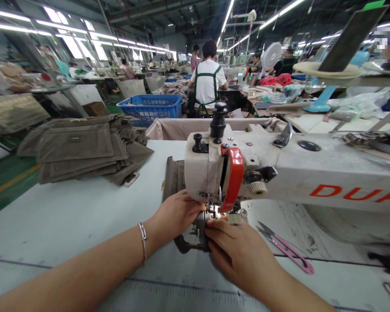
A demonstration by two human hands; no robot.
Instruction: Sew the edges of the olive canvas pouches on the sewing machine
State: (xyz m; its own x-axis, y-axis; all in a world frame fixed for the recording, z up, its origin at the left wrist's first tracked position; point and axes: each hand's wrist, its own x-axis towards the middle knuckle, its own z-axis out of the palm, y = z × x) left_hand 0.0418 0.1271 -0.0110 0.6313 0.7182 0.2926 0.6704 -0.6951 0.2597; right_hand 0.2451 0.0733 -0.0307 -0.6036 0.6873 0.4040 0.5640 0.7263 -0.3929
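A dark taupe fabric piece (174, 175) lies under the head of the white sewing machine (199, 162), at the presser foot (213, 211). Its near end shows a darker, shiny surface, and a small brass-coloured fitting sits on its far left edge. My left hand (177, 214), with a silver bangle at the wrist, grips the piece left of the foot, fingertips close to the needle area. From the right, my right hand (235, 245) has its bent fingers closed on the piece's right edge, just in front of the foot. The needle tip itself cannot be made out.
Pink-handled thread snips (290, 251) lie right of my right hand. Stacked taupe fabric pieces (81, 147) rest at the table's back left. Behind are a blue plastic basket (159, 106) and a seated co-worker (209, 82). A ruler scale (182, 290) runs along the table front.
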